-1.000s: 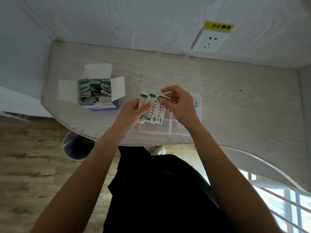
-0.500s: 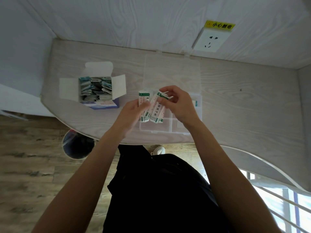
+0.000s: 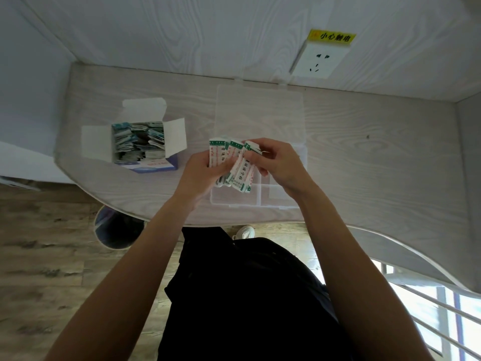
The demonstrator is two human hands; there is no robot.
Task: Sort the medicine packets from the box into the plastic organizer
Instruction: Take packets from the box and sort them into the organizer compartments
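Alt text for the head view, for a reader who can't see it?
Both hands, left hand and right hand, hold a fan of medicine packets above the open clear plastic organizer. To the left, the open box holds more packets.

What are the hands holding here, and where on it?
Both hold a fanned bunch of packets above the organizer. The left hand grips their left side and lower half; the right hand pinches the rightmost packet's upper end.
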